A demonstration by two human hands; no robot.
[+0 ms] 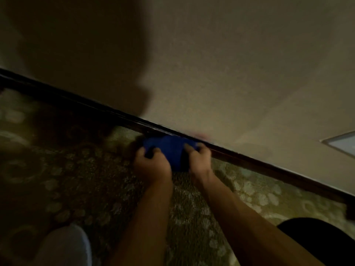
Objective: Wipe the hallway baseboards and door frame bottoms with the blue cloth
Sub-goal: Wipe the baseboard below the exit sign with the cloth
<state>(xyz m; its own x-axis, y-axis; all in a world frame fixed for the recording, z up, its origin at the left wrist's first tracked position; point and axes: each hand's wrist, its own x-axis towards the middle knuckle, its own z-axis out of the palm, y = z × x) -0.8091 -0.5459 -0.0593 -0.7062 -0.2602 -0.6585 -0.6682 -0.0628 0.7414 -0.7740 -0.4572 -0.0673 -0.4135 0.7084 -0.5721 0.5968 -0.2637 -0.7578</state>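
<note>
A dark wooden baseboard (pixel 269 167) runs diagonally from upper left to lower right along the foot of a beige wall (pixel 230 64). The blue cloth (pixel 169 148) is bunched against the baseboard at its middle. My left hand (pixel 151 166) grips the cloth's left side and my right hand (pixel 199 160) grips its right side, fingers curled over it. The picture is dim and blurred, so the cloth's lower edge is hard to make out.
A patterned green and brown carpet (pixel 76 169) covers the floor below the baseboard. A pale slipper or foot (pixel 65 246) shows at the bottom left, a dark knee (pixel 322 239) at the bottom right. A pale framed panel (pixel 342 143) is on the wall at right.
</note>
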